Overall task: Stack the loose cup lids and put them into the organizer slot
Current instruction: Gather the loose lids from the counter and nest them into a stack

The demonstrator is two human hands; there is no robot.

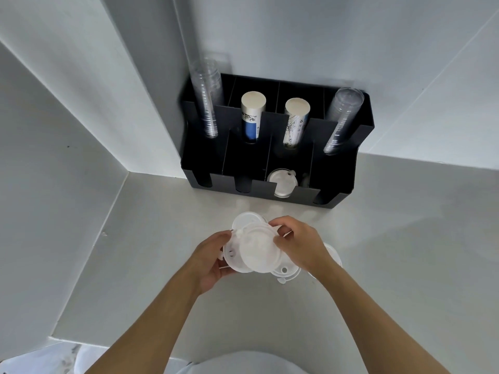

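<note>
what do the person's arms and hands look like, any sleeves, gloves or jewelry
Both forearms are bare up to the bottom edge of the picture, with no sleeves in view. The left hand and right hand wear no gloves, and no rings, watch or bracelets show on either.

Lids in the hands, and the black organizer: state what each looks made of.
Lids: thin translucent white plastic, by the look; light passes through and moulded sip holes show.
Organizer: opaque black, matte to satin with a soft sheen; thin flat panels suggest plastic or coated metal, which one is unclear.
</note>
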